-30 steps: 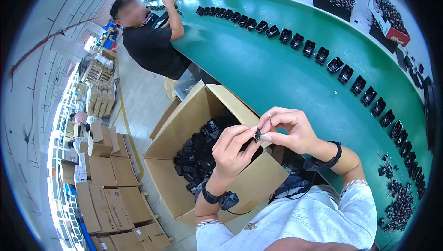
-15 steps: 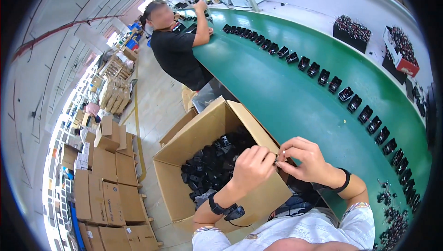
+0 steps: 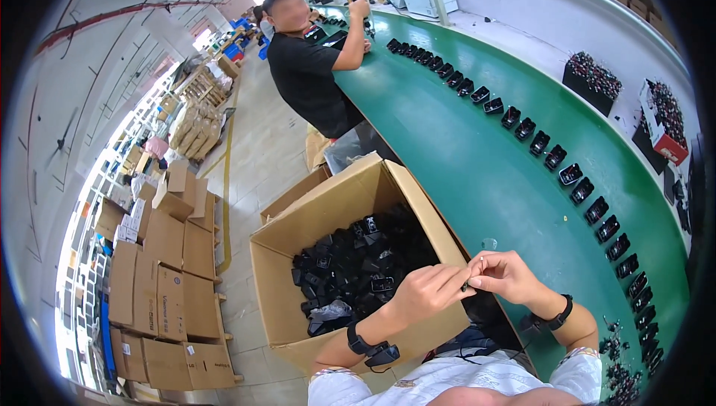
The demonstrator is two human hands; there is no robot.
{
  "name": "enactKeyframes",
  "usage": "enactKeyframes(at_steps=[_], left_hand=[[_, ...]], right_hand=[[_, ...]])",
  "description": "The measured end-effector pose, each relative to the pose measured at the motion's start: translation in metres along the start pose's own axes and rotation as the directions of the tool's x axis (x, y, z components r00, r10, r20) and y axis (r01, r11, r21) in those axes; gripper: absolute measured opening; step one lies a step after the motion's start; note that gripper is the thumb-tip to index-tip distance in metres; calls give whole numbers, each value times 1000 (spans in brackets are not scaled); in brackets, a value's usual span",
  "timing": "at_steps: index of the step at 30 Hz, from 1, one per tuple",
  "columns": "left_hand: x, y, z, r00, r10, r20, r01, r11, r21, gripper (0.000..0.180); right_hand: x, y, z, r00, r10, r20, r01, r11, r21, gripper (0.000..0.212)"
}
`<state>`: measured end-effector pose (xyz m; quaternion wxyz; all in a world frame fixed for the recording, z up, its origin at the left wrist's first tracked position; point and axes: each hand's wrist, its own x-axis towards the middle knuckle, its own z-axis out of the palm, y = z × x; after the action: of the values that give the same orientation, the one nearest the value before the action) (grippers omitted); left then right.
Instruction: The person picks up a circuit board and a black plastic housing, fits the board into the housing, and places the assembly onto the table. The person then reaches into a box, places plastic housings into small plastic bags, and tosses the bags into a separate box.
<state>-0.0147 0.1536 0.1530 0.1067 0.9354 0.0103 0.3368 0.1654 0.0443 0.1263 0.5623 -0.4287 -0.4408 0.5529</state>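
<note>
Component (image 3: 465,286), small and black, pinched between left hand (image 3: 421,294) and right hand (image 3: 512,281), left of the tabletop (image 3: 477,160); long axis unclear.

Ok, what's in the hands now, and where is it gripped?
The left hand and right hand pinch a small dark part between them; where on it is too hidden to tell.

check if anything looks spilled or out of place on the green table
Possibly the loose heap of small parts at lower right: it sprawls straight on the green table, while similar-looking ones sit in the red-and-white box.
</note>
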Motion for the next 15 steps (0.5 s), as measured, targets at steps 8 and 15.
enactKeyframes(at_steps=[8, 15], left_hand=[[-35, 18, 15, 981, -143, -133, 127, 985, -120, 43], [-53, 33, 34, 904, -423, -67, 396, 885, -244, 37]], right_hand=[[-12, 12, 8, 992, 105, 72, -107, 994, 25, 6], [-13, 8, 9, 971, -212, 112, 239, 855, -461, 5]])
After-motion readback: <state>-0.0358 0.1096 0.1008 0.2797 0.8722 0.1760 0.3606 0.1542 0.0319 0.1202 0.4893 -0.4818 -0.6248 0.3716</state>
